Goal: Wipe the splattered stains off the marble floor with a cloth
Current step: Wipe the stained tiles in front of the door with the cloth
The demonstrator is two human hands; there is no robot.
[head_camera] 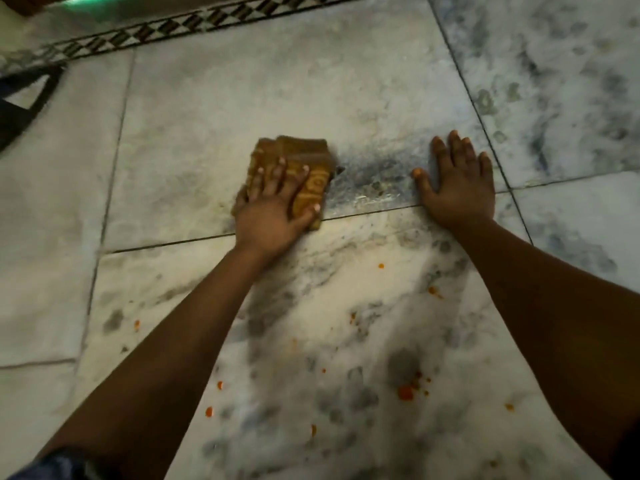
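Place: indoor room, likely a home.
Flooring: large grey-veined marble floor (pixel 277 98) slabs with thin dark joints.
Trim: black-and-white patterned border strip (pixel 194 24) along the far edge.
Mess: orange splattered stains (pixel 406 393) nearby.

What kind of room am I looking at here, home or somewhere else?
Probably an indoor room in a home, though that is a guess. The floor is large veined marble slabs with dark joints, edged by a patterned inlay border. A dark strap lies at the left.
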